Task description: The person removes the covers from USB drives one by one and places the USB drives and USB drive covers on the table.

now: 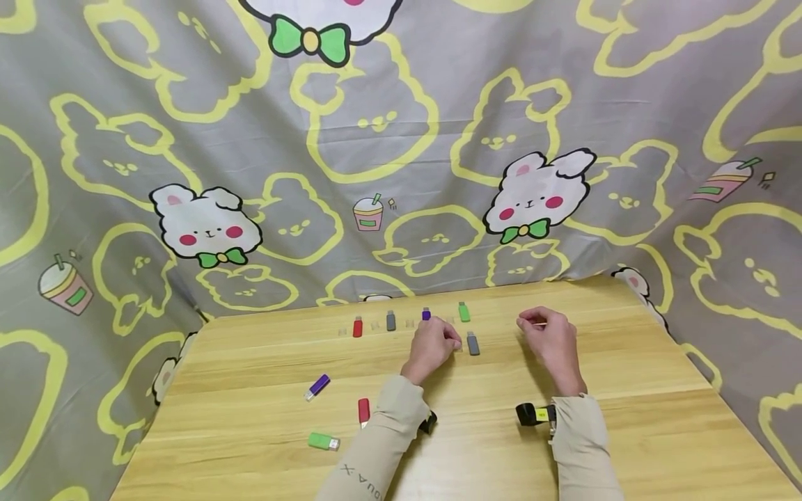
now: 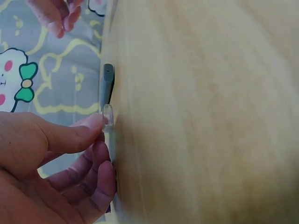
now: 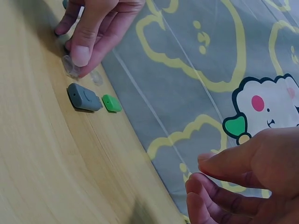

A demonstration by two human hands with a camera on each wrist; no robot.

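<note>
Two hands: left [image 1: 432, 348] pinching clear cap [image 2: 107, 117], right [image 1: 548, 337] empty.

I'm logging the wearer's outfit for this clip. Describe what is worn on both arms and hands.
Both hands, the left hand and the right hand, are bare, with no gloves or rings visible. Each arm wears a long beige fabric sleeve reaching the wrist; the left sleeve carries pale printed lettering near the forearm. A black strapped wrist device with a small yellow mark sits at the right cuff, and a dark one shows at the left cuff.
</note>
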